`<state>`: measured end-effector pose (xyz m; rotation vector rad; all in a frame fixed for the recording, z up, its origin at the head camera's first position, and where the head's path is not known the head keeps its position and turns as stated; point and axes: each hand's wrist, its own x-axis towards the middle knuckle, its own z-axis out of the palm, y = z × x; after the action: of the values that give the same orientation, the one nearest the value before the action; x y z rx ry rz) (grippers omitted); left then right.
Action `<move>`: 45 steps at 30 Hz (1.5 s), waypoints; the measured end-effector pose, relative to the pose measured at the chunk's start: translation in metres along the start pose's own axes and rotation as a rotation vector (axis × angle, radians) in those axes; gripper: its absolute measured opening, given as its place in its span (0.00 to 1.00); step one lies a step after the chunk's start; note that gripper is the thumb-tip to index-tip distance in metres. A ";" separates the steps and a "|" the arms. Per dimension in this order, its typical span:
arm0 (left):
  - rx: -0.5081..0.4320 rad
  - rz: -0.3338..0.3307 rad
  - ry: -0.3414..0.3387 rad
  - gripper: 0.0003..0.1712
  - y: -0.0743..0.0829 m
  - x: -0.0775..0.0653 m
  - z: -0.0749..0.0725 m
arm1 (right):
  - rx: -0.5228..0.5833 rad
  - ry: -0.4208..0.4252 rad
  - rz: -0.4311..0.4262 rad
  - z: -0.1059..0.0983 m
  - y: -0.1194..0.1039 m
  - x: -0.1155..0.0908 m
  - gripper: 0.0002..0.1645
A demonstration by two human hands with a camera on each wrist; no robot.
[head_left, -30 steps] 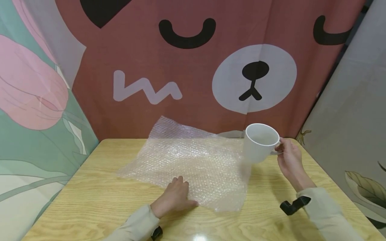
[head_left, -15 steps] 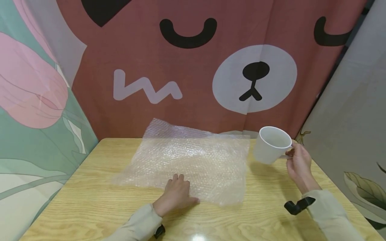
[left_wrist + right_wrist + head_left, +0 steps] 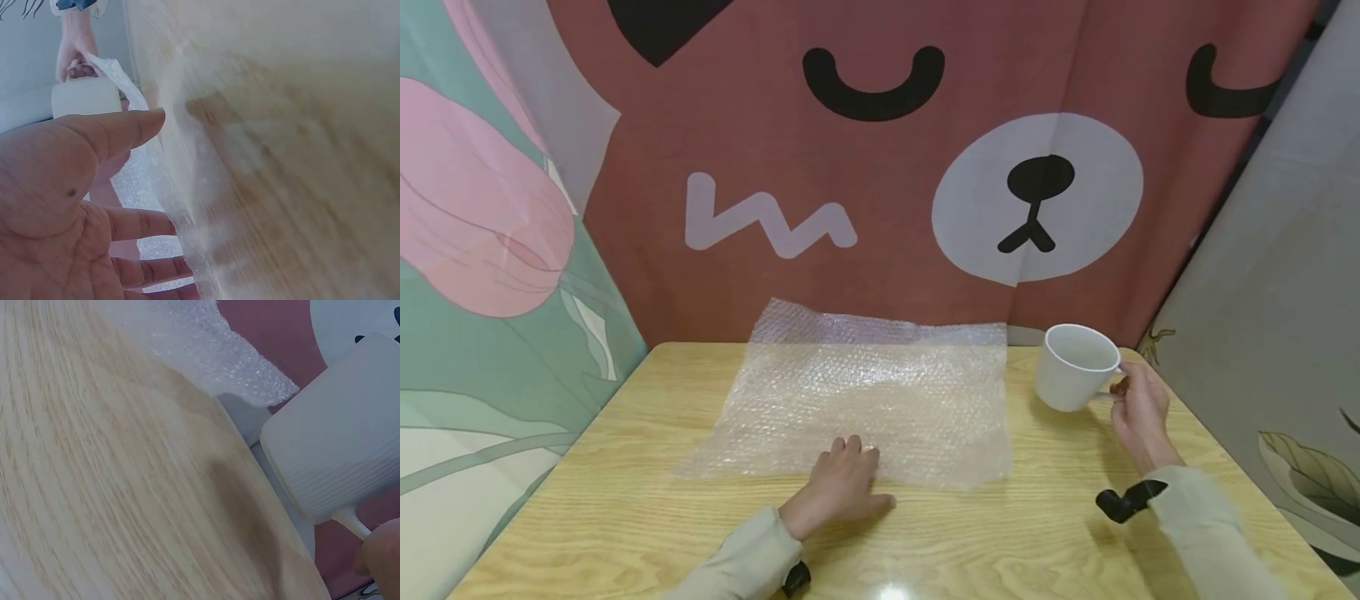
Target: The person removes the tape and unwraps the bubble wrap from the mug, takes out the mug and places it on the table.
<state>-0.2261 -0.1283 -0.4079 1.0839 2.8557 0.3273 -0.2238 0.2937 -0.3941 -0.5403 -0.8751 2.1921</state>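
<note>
A sheet of clear bubble wrap (image 3: 880, 392) lies spread over the wooden table, its far edge reaching past the table's back edge. My left hand (image 3: 842, 483) rests with extended fingers on the sheet's near edge, the thumb out to the side. In the left wrist view those fingers (image 3: 150, 272) touch the wrap. My right hand (image 3: 1142, 412) holds a white mug (image 3: 1075, 371) by its handle, to the right of the wrap. The mug is tilted slightly and its inside looks bare. From the right wrist view, the ribbed mug (image 3: 344, 431) hangs above the table, its shadow below.
The wood-grain table (image 3: 625, 517) ends at a brown curtain (image 3: 880, 167) with a bear print at the back. Patterned curtains hang at the left (image 3: 490, 250) and right (image 3: 1270, 333). Black wrist mounts (image 3: 1127, 500) sit at the sleeves.
The mug has moved right and slightly lower in my right hand. The bubble wrap has turned straighter, its near right corner shifting away from me. My left hand has hardly moved.
</note>
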 end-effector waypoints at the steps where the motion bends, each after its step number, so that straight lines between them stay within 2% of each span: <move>1: -0.013 -0.001 -0.009 0.27 0.000 0.000 0.000 | -0.008 0.011 0.001 -0.001 0.002 0.001 0.25; 6: -0.059 -0.013 -0.044 0.30 0.002 -0.003 0.001 | -0.035 0.051 0.021 -0.006 0.007 0.005 0.26; 16: -0.118 -0.062 -0.083 0.41 0.004 -0.008 0.000 | -0.126 0.061 0.105 -0.012 0.013 0.005 0.26; 26: -0.160 -0.051 -0.110 0.44 0.002 -0.010 0.000 | -0.116 0.056 0.076 -0.012 0.019 0.001 0.24; 38: -0.222 -0.039 -0.149 0.48 -0.003 -0.013 -0.001 | -0.167 0.078 0.072 -0.018 0.025 -0.002 0.24; 41: -0.236 -0.031 -0.153 0.49 -0.004 -0.014 -0.001 | -0.220 0.076 0.049 -0.019 0.026 -0.002 0.24; 45: -0.256 -0.019 -0.156 0.49 -0.008 -0.014 0.000 | -0.425 0.050 -0.004 -0.022 0.025 -0.004 0.19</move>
<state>-0.2205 -0.1433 -0.4099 0.9861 2.5974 0.5626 -0.2201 0.2869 -0.4268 -0.7888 -1.3223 1.9824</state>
